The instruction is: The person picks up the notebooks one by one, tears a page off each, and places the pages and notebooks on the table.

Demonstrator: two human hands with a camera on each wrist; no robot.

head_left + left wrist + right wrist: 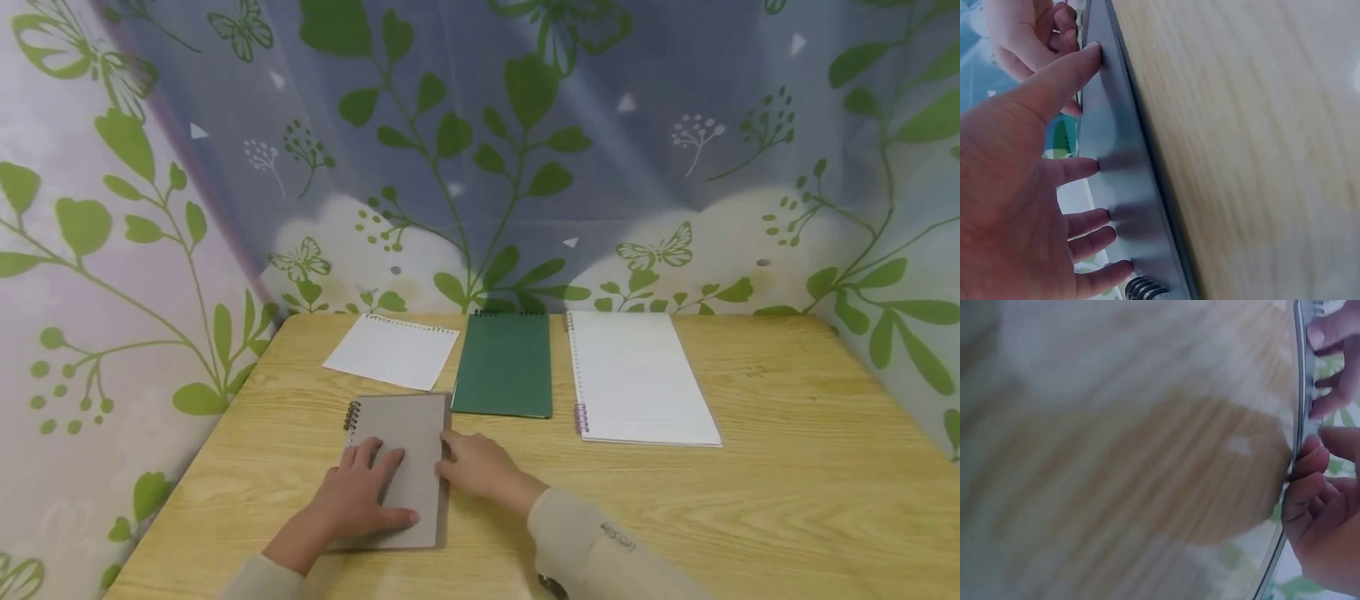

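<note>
A spiral notebook (412, 421) with a greyish lined page up lies near the front left of the table, its dark coil (351, 415) on the left edge. My left hand (363, 496) presses on the page with fingers spread; in the left wrist view its fingertips (1105, 215) touch the page. At the notebook's right edge is my right hand (480, 467), its fingers curled. The right wrist view shows that hand (1325, 512) pinching the edge, thumb above and fingers at the side. How many sheets it grips is hidden.
Behind the notebook lies a loose lined sheet (393, 350) with torn holes along its top. To its right are a green-covered spiral notebook (504, 367) and a larger white notebook (641, 379) with a partly purple coil. Leaf-patterned curtains (480, 167) border the wooden table (810, 467).
</note>
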